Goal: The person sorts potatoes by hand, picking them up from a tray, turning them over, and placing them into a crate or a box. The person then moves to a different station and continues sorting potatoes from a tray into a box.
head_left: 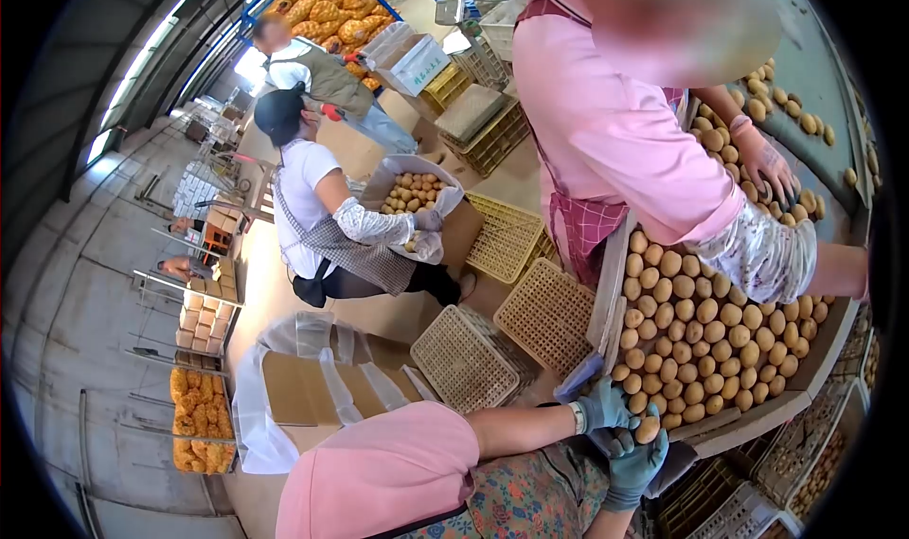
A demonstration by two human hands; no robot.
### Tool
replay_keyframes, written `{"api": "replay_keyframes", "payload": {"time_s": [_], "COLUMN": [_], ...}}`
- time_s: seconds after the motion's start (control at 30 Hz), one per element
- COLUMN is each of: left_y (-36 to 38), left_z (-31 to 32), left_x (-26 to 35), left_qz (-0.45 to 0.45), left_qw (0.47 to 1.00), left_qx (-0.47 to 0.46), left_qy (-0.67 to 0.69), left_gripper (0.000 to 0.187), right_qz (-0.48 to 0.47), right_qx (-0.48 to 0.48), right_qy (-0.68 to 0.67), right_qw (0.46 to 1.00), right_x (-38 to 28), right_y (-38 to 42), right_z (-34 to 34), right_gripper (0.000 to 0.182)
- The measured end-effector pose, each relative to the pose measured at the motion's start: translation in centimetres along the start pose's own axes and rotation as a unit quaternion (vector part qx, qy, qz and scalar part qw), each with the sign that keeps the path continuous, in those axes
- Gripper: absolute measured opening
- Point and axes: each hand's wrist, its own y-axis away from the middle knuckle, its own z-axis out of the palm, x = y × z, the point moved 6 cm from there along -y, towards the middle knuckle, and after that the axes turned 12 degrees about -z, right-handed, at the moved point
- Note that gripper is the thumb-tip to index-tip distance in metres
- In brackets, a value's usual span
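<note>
My two hands wear teal gloves at the near corner of a wide box (757,414) packed with several rows of brown oval fruit (705,335). My right hand (632,465) comes up from below and is closed around one brown fruit (649,429). Just above it, my left hand (604,406) has its fingers spread beside that fruit and against the box's edge. My left arm has a pink sleeve (379,473).
A co-worker in pink (606,132) leans over the box, one patterned sleeve (762,250) across the fruit. Another person (317,208) crouches at a lined carton of fruit (412,194). Empty yellow plastic crates (507,326) and an open lined carton (303,388) stand on the floor.
</note>
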Motion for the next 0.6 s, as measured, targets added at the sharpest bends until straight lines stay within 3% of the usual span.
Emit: {"api": "replay_keyframes", "payload": {"time_s": [0.1, 0.17, 0.3, 0.37, 0.4, 0.43, 0.47, 0.5, 0.6], "left_y": [-0.2, 0.6, 0.8, 1.3, 1.1, 0.9, 0.6, 0.5, 1.4], "left_z": [0.9, -0.1, -0.8, -1.5, -1.3, -0.8, -0.2, -0.8, -4.5], "left_x": [0.1, 0.2, 0.3, 0.2, 0.2, 0.2, 0.1, 0.1, -1.6], "left_qz": [0.018, 0.039, 0.037, 0.064, 0.062, 0.042, 0.022, 0.021, 0.05], "left_qw": [1.0, 0.995, 0.998, 0.995, 0.995, 0.997, 0.998, 0.999, 0.998], "left_qx": [-0.005, 0.085, 0.043, 0.074, 0.077, 0.07, 0.062, -0.017, 0.024], "left_qy": [-0.004, 0.024, 0.021, 0.01, 0.011, 0.01, 0.01, 0.029, 0.038], "left_gripper": [0.074, 0.052, 0.059, 0.07, 0.07, 0.073, 0.076, 0.079, 0.068], "right_qz": [0.003, -0.003, -0.002, -0.061, -0.156, -0.233, -0.308, -0.306, -0.302], "right_qx": [0.055, 0.072, 0.02, 0.146, 0.215, 0.123, 0.322, 0.322, 0.227], "right_qy": [0.007, 0.0, 0.001, 0.054, 0.101, 0.195, 0.25, 0.253, 0.536], "right_qw": [0.998, 0.997, 1.0, 0.986, 0.959, 0.945, 0.86, 0.859, 0.755], "right_x": [0.2, 0.3, 0.0, -1.3, -2.0, -3.4, -4.8, -4.1, -4.2], "right_y": [0.1, 0.0, 0.5, 2.7, 4.2, 6.4, 8.5, 7.3, 8.9], "right_z": [-0.6, -0.7, -2.3, -5.1, -9.3, -13.4, -20.7, -22.3, -24.0], "right_gripper": [0.054, 0.055, 0.055, 0.055, 0.055, 0.041, 0.041, 0.041, 0.013]}}
